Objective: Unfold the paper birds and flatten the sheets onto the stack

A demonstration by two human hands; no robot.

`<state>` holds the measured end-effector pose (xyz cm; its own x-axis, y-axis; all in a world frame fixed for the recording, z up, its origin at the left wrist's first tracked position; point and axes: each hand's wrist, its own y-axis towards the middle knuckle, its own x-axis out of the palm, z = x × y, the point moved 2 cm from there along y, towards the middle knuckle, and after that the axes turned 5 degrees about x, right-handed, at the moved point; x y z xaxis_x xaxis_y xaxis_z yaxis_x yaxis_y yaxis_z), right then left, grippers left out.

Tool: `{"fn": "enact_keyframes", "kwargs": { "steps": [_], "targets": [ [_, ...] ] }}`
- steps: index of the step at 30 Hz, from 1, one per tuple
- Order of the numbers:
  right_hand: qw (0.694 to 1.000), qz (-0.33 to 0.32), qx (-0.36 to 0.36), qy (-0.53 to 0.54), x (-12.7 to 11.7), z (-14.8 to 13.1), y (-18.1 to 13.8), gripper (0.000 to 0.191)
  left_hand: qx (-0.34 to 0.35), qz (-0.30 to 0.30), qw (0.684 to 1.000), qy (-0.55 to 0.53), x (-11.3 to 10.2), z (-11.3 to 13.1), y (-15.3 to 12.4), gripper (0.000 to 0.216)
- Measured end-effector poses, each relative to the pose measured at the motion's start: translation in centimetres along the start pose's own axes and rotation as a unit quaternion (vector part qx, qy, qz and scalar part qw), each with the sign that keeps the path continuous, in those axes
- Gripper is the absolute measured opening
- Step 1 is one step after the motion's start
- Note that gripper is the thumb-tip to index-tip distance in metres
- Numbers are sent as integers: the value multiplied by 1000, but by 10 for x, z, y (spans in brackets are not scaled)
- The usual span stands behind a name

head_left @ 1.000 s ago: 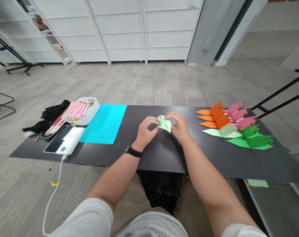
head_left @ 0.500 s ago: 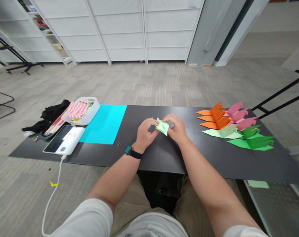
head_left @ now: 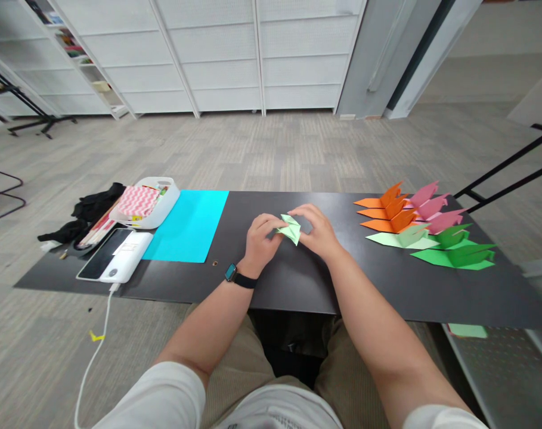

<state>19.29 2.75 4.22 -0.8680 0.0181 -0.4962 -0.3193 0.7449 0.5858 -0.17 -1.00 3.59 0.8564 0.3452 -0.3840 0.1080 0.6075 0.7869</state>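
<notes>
A small pale green folded paper piece (head_left: 290,229) is held just above the black table (head_left: 297,280) between both hands. My left hand (head_left: 258,238), with a dark watch on its wrist, pinches the piece's left side with closed fingers. My right hand (head_left: 316,231) grips the right side, fingers curled over the top edge. Both forearms reach in from the bottom of the view.
Finished folded paper shapes lie at the right: orange (head_left: 384,211), pink (head_left: 431,207), pale green (head_left: 402,239) and dark green (head_left: 461,253). A cyan sheet (head_left: 188,225) lies left of my hands. Further left are a white tray (head_left: 148,202), a white device with cable (head_left: 114,255) and black cloth (head_left: 89,208).
The green piece has been turned and lowered a little between my hands, and both hands have shifted slightly toward the left.
</notes>
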Motion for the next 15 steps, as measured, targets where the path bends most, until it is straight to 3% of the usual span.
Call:
{"fn": "enact_keyframes", "kwargs": {
  "steps": [5, 11, 15],
  "targets": [
    [999, -53, 1, 11, 0, 7, -1, 31, 0, -12, 1000, -20, 1, 1, 2, 5],
    [998, -49, 5, 51, -4, 6, 0, 20, -19, -8, 998, -60, -1, 5, 6, 5],
    [994, -73, 12, 77, -5, 5, 2, 27, -32, -19, 995, -88, -2, 6, 8, 8]
  ]
}}
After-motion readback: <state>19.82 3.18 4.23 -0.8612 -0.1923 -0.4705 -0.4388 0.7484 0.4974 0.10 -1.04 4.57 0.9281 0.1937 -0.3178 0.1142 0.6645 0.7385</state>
